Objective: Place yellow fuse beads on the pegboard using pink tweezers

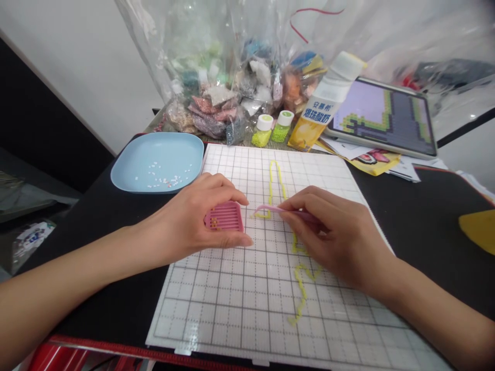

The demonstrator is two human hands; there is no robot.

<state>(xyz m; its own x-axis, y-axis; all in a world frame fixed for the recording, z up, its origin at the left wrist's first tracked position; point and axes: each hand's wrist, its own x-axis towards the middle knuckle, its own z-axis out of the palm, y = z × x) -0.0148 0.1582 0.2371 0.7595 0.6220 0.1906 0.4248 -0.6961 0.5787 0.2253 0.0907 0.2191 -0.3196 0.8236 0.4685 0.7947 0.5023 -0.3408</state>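
My left hand point(189, 214) grips a small pink grooved bead tray point(228, 217) by its edges, between thumb and fingers. A few yellow beads lie in its grooves. In my right hand point(336, 234) is a pair of pink tweezers point(266, 207) with a bent tip, pointing left toward the tray. The tip is just above the board, close to a corner of the yellow bead line; whether it pinches a bead is too small to tell. Under both hands lies a white gridded board point(224, 304). A thin outline of yellow beads point(281, 178) runs down it, partly hidden by my right hand.
A blue plate point(131, 159) with scattered white beads stands at the left. Behind the board are two bead bottles point(262, 135), a tilted yogurt carton point(319, 111) and a tablet point(406, 123) showing a pixel pattern. Clear bags point(216, 103) of beads fill the back.
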